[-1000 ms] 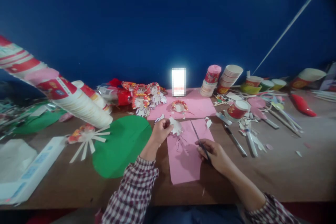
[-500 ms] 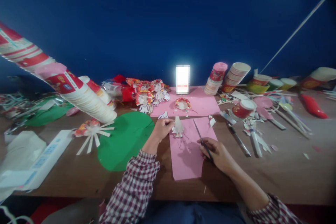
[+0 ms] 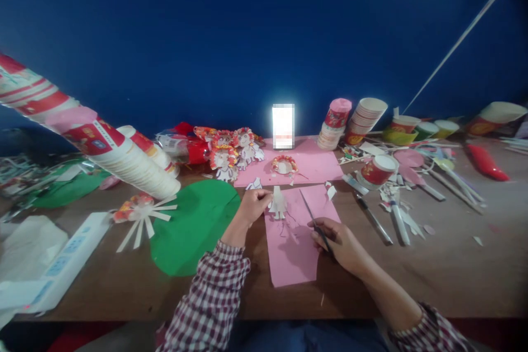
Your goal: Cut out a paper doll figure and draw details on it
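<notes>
Pinched between the closed fingers of my left hand (image 3: 254, 206) is a small white paper cutout (image 3: 279, 203), shaped like a little figure. It sits over a pink sheet of paper (image 3: 292, 261) that has pencil or pen lines drawn on it. My right hand (image 3: 336, 239) is closed round a pair of scissors (image 3: 313, 217), whose blades point up and left over the same sheet. A gap separates the blades from the cutout. A white scrap (image 3: 330, 192) lies at the sheet's upper right corner.
A green paper shape (image 3: 193, 231) lies left. Paper-cup stacks (image 3: 136, 162) lean at left and others (image 3: 366, 121) stand behind. Cutout dolls (image 3: 226, 157) and a decorated ring (image 3: 284, 165) are at the back. A pen (image 3: 373, 219), a knife (image 3: 399, 223) and a cup (image 3: 377, 170) sit right.
The camera view has shifted slightly. Both hands keep their holds on the paper cutout and the scissors, with hardly any movement over the pink sheet.
</notes>
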Demonstrator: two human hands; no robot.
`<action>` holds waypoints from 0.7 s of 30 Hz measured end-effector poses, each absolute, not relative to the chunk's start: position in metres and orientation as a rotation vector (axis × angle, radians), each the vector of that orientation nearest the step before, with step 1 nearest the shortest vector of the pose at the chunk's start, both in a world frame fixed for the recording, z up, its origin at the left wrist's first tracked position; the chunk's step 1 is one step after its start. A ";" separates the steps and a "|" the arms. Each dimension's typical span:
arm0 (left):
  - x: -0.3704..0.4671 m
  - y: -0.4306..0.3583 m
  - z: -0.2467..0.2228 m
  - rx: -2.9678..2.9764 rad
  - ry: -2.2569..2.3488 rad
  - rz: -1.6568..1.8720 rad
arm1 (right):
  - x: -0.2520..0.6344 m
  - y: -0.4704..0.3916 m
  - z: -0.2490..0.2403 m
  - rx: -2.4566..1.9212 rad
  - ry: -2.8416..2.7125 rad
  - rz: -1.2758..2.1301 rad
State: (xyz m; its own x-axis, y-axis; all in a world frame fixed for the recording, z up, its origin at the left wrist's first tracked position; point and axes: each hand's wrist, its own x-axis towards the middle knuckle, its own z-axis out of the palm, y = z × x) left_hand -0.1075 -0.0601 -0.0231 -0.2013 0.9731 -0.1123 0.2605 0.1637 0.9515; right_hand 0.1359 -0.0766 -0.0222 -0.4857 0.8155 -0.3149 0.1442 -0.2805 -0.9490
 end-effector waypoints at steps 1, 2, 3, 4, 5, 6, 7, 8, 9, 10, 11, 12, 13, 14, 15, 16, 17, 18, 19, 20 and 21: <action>-0.107 -0.060 -0.023 1.209 1.616 1.087 | 0.136 -0.077 -0.023 -1.195 -1.488 1.817; -0.108 -0.060 -0.023 1.211 1.615 1.084 | 0.136 -0.077 -0.023 -1.193 -1.496 1.815; -0.108 -0.060 -0.024 1.213 1.613 1.080 | 0.136 -0.077 -0.024 -1.191 -1.505 1.811; -0.108 -0.060 -0.024 1.215 1.612 1.076 | 0.136 -0.077 -0.024 -1.190 -1.512 1.808; -0.109 -0.060 -0.025 1.218 1.610 1.072 | 0.136 -0.077 -0.024 -1.190 -1.517 1.803; -0.109 -0.060 -0.026 1.222 1.609 1.069 | 0.136 -0.077 -0.024 -1.189 -1.517 1.802; -0.109 -0.060 -0.027 1.227 1.607 1.067 | 0.136 -0.077 -0.024 -1.186 -1.515 1.804; -0.110 -0.060 -0.027 1.232 1.604 1.065 | 0.136 -0.078 -0.024 -1.183 -1.510 1.807; -0.110 -0.060 -0.028 1.237 1.601 1.063 | 0.136 -0.078 -0.024 -1.182 -1.506 1.811; -0.110 -0.060 -0.028 1.242 1.596 1.061 | 0.136 -0.078 -0.023 -1.185 -1.504 1.812; -0.110 -0.060 -0.028 1.247 1.590 1.058 | 0.136 -0.078 -0.023 -1.188 -1.506 1.813; -0.110 -0.060 -0.028 1.252 1.585 1.055 | 0.136 -0.078 -0.023 -1.189 -1.509 1.813; -0.110 -0.060 -0.028 1.256 1.579 1.052 | 0.136 -0.078 -0.023 -1.189 -1.516 1.810; -0.110 -0.060 -0.028 1.260 1.573 1.049 | 0.136 -0.078 -0.024 -1.190 -1.524 1.805; -0.109 -0.060 -0.028 1.263 1.568 1.046 | 0.136 -0.078 -0.024 -1.191 -1.533 1.800; -0.109 -0.060 -0.027 1.265 1.563 1.043 | 0.136 -0.078 -0.024 -1.190 -1.542 1.797; -0.109 -0.060 -0.027 1.268 1.559 1.042 | 0.136 -0.078 -0.024 -1.188 -1.551 1.795; -0.109 -0.060 -0.027 1.269 1.558 1.043 | 0.136 -0.078 -0.024 -1.185 -1.557 1.793; -0.109 -0.060 -0.027 1.270 1.558 1.045 | 0.136 -0.078 -0.024 -1.179 -1.561 1.793; -0.109 -0.060 -0.027 1.269 1.561 1.049 | 0.135 -0.079 -0.024 -1.173 -1.563 1.792; -0.108 -0.060 -0.027 1.266 1.567 1.054 | 0.135 -0.079 -0.023 -1.169 -1.568 1.786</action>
State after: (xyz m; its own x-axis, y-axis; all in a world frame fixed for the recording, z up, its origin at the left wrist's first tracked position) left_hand -0.1085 -0.0597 -0.0265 -0.1356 0.9856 -0.1014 0.2780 0.1360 0.9509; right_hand 0.1352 -0.0786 -0.0235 -0.5148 0.8104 -0.2798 0.1726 -0.2217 -0.9597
